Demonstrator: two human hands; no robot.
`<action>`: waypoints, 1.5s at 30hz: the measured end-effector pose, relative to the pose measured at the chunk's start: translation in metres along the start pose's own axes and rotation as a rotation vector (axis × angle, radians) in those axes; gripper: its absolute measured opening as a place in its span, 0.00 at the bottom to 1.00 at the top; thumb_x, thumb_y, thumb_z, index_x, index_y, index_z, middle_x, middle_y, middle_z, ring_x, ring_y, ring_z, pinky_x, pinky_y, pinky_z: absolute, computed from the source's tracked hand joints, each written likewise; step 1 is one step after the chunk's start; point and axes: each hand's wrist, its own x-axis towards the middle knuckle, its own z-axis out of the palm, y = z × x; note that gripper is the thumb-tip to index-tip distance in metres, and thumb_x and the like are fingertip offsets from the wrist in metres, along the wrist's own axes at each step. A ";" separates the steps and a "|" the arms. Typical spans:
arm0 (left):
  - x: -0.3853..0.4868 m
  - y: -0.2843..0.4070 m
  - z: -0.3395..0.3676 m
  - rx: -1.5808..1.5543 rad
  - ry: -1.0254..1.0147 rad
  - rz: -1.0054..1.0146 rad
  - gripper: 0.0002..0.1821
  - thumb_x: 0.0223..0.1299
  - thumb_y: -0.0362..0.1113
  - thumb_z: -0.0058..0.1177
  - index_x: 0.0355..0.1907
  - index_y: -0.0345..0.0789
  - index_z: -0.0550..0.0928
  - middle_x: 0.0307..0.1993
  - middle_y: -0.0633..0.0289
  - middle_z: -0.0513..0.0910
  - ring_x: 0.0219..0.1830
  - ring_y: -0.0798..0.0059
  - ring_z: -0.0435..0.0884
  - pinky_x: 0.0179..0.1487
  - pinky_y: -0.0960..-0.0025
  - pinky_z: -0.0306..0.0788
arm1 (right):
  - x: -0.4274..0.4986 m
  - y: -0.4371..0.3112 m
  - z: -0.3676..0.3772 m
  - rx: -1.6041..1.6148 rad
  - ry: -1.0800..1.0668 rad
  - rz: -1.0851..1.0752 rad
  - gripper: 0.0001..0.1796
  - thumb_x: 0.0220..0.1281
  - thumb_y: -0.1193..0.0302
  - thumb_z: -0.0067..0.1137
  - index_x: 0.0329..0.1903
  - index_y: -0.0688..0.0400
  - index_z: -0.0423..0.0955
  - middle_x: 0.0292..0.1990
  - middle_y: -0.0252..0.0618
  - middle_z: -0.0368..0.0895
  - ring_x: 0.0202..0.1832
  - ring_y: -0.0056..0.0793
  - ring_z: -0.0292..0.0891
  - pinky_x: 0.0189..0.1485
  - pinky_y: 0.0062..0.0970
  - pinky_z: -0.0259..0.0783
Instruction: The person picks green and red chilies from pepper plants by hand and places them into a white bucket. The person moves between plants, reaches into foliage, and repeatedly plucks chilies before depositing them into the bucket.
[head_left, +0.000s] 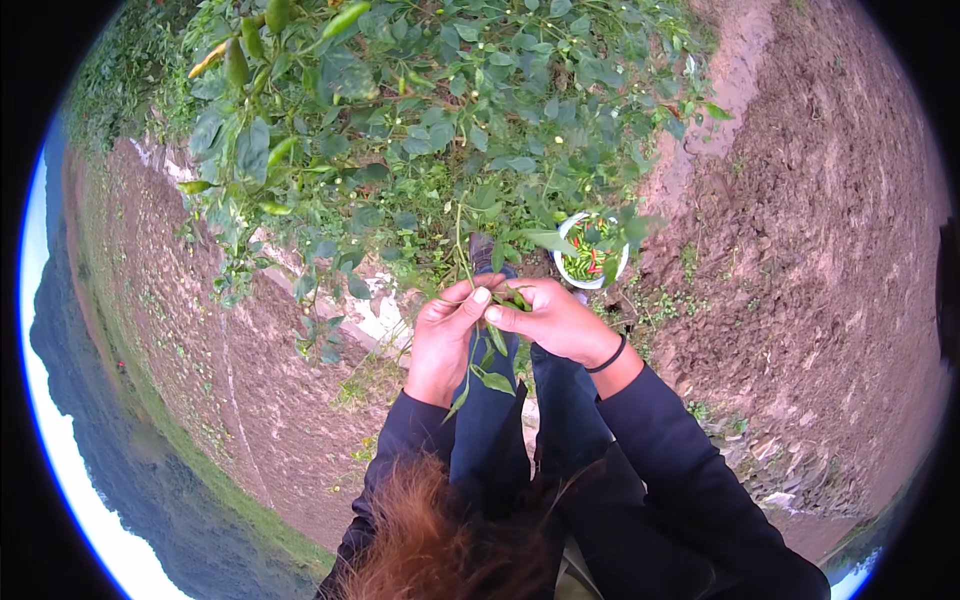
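Note:
Both of my hands meet in front of my legs at a thin green chilli branch (463, 238). My left hand (444, 337) pinches its stem between thumb and fingers. Close against it, my right hand (559, 319) has its fingers curled around green chilli peppers (519, 300), partly hidden by the fingers. Leaves (495, 381) of the branch hang below the hands. Just beyond my right hand stands a white bucket (558, 262) with many green and a few red chillies (592, 259) in it; leaves cover part of its rim.
Leafy chilli plants (450, 112) fill the ground ahead, with green pods (236, 64) hanging at upper left. Bare tilled soil (817, 247) spreads to the right, and more soil (165, 300) to the left. My boot (482, 251) is among low weeds near the bucket.

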 end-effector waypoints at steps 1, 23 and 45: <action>0.001 -0.003 0.004 0.028 0.015 -0.036 0.12 0.58 0.33 0.55 0.43 0.31 0.80 0.39 0.63 0.81 0.37 0.81 0.76 0.40 0.77 0.68 | -0.004 0.002 -0.005 -0.022 0.020 0.014 0.19 0.63 0.71 0.54 0.54 0.66 0.70 0.42 0.29 0.76 0.42 0.13 0.66 0.47 0.17 0.66; 0.007 -0.018 0.033 0.429 0.053 -0.172 0.04 0.56 0.32 0.57 0.32 0.34 0.80 0.21 0.74 0.76 0.19 0.92 0.65 0.21 0.85 0.55 | -0.049 0.032 -0.038 -0.640 0.256 -0.270 0.13 0.59 0.65 0.55 0.27 0.63 0.73 0.22 0.50 0.74 0.26 0.47 0.72 0.29 0.37 0.67; 0.001 -0.032 0.042 0.081 0.183 -0.281 0.08 0.58 0.36 0.56 0.31 0.33 0.78 0.21 0.68 0.77 0.14 0.87 0.66 0.17 0.84 0.58 | -0.045 0.069 -0.037 0.280 0.115 -0.182 0.10 0.64 0.68 0.53 0.35 0.63 0.74 0.26 0.29 0.74 0.28 0.17 0.69 0.31 0.19 0.66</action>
